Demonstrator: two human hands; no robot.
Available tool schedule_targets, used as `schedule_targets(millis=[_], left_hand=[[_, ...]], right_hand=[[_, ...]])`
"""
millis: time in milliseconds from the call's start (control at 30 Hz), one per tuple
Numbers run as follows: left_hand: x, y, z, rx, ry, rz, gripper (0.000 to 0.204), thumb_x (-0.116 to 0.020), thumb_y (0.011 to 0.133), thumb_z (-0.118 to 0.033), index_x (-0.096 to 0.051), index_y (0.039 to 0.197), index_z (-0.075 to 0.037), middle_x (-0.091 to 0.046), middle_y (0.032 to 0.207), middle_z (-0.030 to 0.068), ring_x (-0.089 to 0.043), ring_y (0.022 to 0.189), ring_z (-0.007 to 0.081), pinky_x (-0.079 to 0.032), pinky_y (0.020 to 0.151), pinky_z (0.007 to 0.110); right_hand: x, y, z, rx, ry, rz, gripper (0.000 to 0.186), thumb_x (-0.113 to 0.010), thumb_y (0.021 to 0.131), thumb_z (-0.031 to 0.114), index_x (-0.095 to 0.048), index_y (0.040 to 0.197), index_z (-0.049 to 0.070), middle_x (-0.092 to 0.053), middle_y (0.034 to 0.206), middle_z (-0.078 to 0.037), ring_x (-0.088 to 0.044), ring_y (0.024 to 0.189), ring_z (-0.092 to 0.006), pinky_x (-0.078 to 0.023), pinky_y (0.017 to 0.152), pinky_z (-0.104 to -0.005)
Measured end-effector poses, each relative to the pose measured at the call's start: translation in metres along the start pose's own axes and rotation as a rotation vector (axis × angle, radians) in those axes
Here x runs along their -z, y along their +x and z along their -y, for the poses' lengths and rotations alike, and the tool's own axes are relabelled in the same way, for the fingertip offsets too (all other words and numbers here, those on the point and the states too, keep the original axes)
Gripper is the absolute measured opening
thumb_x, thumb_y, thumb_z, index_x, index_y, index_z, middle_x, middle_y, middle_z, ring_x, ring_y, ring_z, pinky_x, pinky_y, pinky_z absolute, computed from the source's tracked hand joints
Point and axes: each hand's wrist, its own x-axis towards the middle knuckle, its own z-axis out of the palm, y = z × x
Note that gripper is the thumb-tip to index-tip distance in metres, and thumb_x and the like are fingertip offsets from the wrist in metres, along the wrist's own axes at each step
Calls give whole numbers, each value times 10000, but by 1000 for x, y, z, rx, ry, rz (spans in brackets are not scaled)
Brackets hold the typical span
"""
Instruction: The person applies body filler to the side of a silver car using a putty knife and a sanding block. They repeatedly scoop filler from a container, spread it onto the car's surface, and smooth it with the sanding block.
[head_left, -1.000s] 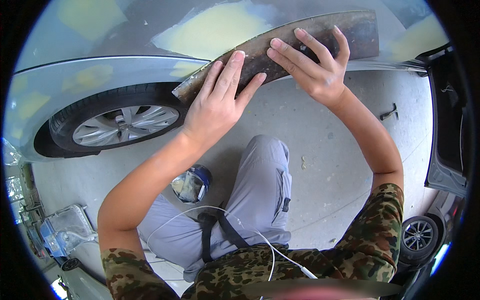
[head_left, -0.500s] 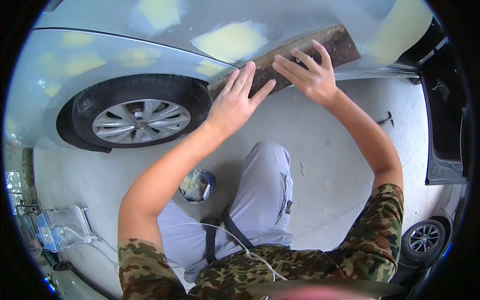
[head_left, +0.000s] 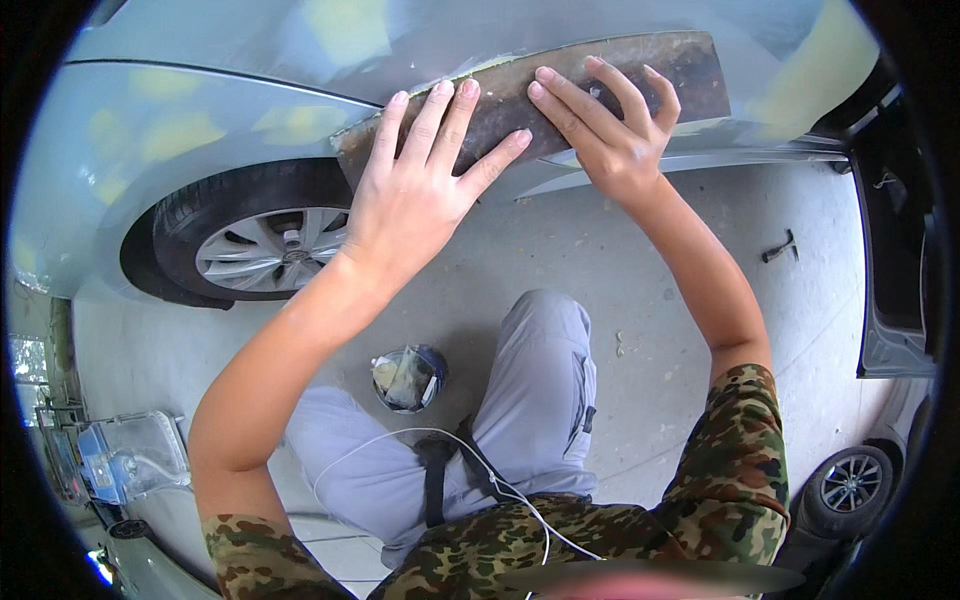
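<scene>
Pressing is best kept even along the dark plate (head_left: 692, 82), set against the far car (head_left: 440, 35). Across it, unclenched fingers (head_left: 427, 125) of the left hand (head_left: 408, 195) and right hand (head_left: 618, 158) are spread.

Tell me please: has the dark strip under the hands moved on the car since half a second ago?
Yes. Judged against the wheel, the dark strip has moved to the left and upward.
</scene>
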Motion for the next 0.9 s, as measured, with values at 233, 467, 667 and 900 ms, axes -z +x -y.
schedule_targets(millis=[233,467,667,900], left_hand=[[-24,-2,-11,18,-37,-46,679,-581,985,-198,-449,1639,-324,-429,1664,233,-455,1490,410,-402,1225,527],[-43,-4,-43,52,-68,1,713,-553,1003,-208,-360,1685,-292,-404,1682,235,-417,1529,410,-387,1239,528],[-64,-1,-72,43,-122,5,708,-548,1013,-212,-353,1691,-266,-386,1670,291,-420,1514,443,-399,1225,545],[-86,4,-105,78,-182,-8,685,-560,1001,-151,-425,1659,-291,-438,1626,294,-457,1474,442,-440,1187,530]], right_hand=[[-5,-10,1,-15,36,49,375,-749,824,284,-840,1186,317,-757,1256,154,-659,1127,-151,-298,1185,-527],[-3,-35,-6,25,39,128,372,-761,818,297,-838,1179,346,-752,1255,172,-651,1148,-137,-302,1190,-551],[3,-61,-16,62,39,200,393,-762,810,294,-834,1193,342,-732,1303,173,-639,1180,-139,-317,1189,-565],[10,-76,-29,122,67,276,417,-743,809,254,-827,1212,317,-722,1332,154,-639,1189,-150,-368,1160,-570]])
